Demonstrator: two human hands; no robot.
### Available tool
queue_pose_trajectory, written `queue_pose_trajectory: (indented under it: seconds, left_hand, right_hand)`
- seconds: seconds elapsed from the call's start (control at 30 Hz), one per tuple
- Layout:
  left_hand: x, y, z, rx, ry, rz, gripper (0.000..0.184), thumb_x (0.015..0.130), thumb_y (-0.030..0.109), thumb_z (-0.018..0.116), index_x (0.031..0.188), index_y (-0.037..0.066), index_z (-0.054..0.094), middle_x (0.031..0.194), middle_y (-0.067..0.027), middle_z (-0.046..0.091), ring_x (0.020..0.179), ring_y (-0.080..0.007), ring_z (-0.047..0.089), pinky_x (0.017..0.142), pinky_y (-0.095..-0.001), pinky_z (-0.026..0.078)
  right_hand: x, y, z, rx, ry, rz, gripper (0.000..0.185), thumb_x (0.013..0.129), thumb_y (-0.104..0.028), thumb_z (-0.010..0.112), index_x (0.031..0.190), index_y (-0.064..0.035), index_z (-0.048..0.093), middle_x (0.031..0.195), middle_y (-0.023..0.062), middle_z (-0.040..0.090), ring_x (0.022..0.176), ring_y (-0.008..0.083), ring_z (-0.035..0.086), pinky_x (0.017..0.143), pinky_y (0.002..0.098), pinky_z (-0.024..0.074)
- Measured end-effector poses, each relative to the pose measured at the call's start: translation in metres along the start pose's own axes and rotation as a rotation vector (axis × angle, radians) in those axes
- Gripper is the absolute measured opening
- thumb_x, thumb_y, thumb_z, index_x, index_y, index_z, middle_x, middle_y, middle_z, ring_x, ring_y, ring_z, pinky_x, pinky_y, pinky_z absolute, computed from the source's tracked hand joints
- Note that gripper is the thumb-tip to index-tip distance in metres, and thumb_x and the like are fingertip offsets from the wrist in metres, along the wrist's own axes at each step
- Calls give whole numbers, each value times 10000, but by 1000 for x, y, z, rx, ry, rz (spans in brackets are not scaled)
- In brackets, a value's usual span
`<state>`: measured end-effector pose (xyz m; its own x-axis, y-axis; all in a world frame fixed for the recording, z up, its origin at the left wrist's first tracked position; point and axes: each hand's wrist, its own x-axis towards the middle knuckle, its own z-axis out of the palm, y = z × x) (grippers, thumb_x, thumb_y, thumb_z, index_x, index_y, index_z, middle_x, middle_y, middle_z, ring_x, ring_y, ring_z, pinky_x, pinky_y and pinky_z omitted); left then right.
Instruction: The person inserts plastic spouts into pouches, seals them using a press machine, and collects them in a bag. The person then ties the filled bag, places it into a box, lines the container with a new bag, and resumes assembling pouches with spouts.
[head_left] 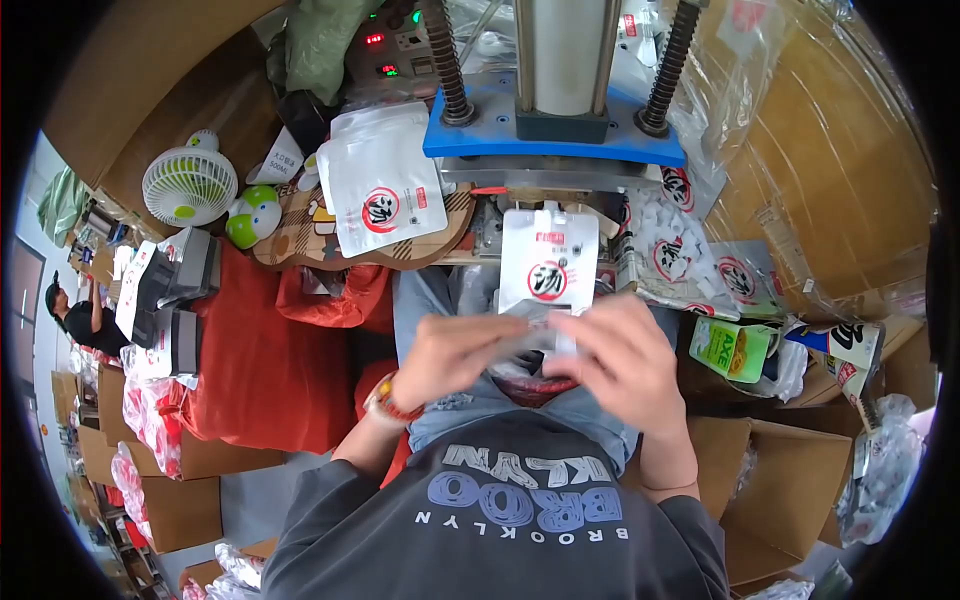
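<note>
My left hand (pixel 455 355), with a beaded bracelet at the wrist, is closed on one side of a thin greyish pouch (pixel 530 338). My right hand (pixel 628 365) has its fingers curled at the pouch's other side. Motion blur and the fingers hide most of the pouch. Just beyond my hands, a white spouted pouch (pixel 520 262) with a red ring and black character lies at the front of the press. Above it sits the press's blue plate (pixel 560 143), between two coil springs. Part of a dark red bag shows below my hands in my lap.
A stack of white pouches (pixel 350 170) rests on a patterned board at the left, beside a small fan (pixel 190 187). Small white spouts (pixel 665 235) fill a tray at the right. Open cardboard boxes (pixel 790 500) stand lower right. A person (pixel 85 315) is at the far left.
</note>
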<state>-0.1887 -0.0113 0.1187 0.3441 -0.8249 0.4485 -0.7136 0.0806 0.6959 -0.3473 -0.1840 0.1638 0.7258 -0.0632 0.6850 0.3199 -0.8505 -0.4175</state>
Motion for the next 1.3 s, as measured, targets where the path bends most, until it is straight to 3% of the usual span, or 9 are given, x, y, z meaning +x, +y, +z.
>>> queue_pose_trajectory:
  seconds: [0.13,0.33,0.4,0.6,0.7,0.8,0.93,1.1,1.3]
  left_hand:
    - [11,-62,57,-347,-137,-616,207,916,205,697,991,21,754,781,-18,728,715,-23,620,592,-231,488]
    - [66,-88,59,-1050,126,-840,237,886,68,690,1077,-64,641,987,-113,705,824,-186,705,734,-311,582]
    - [68,-97,63,-1086,128,-863,251,882,67,693,1095,-52,631,1014,-114,700,851,-194,701,735,-336,587]
    - [59,-144,35,-495,235,-593,609,836,314,779,1280,-33,548,1149,-113,665,1001,-196,635,871,-339,507]
    - [43,-142,-18,1068,315,-324,964,704,542,796,1423,25,417,1435,-214,457,1324,-377,445,1067,-551,339]
    - [-19,-186,-26,877,26,-221,794,751,427,779,1404,90,475,1447,-176,464,1348,-328,440,1088,-556,330]
    - [-22,-131,-36,584,303,-450,158,791,103,716,935,46,747,809,-206,676,730,-275,703,629,-375,535]
    - [-16,-48,-16,301,420,-221,403,692,-113,641,1045,57,733,969,-127,725,912,-253,719,766,-321,571]
    - [-6,15,-28,302,113,157,286,702,-10,708,983,32,735,990,-124,733,873,-260,729,713,-315,579]
  right_hand:
    - [-7,42,10,-83,11,334,768,776,-264,786,1411,-20,431,1352,188,505,1252,368,469,1046,427,374]
    - [-33,97,-19,-446,227,572,388,946,-269,602,1216,9,599,1207,196,608,1164,350,544,1003,433,411]
    - [-71,153,5,-774,-59,709,325,966,-235,553,1167,16,605,1166,217,611,1098,379,553,960,459,426]
    - [-88,139,-4,-328,-249,737,277,973,-183,517,1150,18,589,1048,197,617,976,368,584,853,410,467]
    - [-87,130,-22,-52,-181,614,266,945,-139,571,1172,-1,577,1041,162,619,936,290,592,795,351,475]
    - [-81,117,-14,177,215,786,263,902,-49,634,1155,-19,570,1078,74,625,959,132,570,831,278,461]
    - [-41,57,-14,108,324,496,290,802,31,722,1070,-11,620,1037,82,641,1029,173,581,938,287,424]
    - [3,16,16,-336,231,70,355,685,-40,785,1027,-50,688,964,69,636,976,265,603,1006,481,379]
    - [10,-9,3,32,90,-65,299,652,-38,790,944,-66,732,900,63,633,851,238,625,1032,474,412]
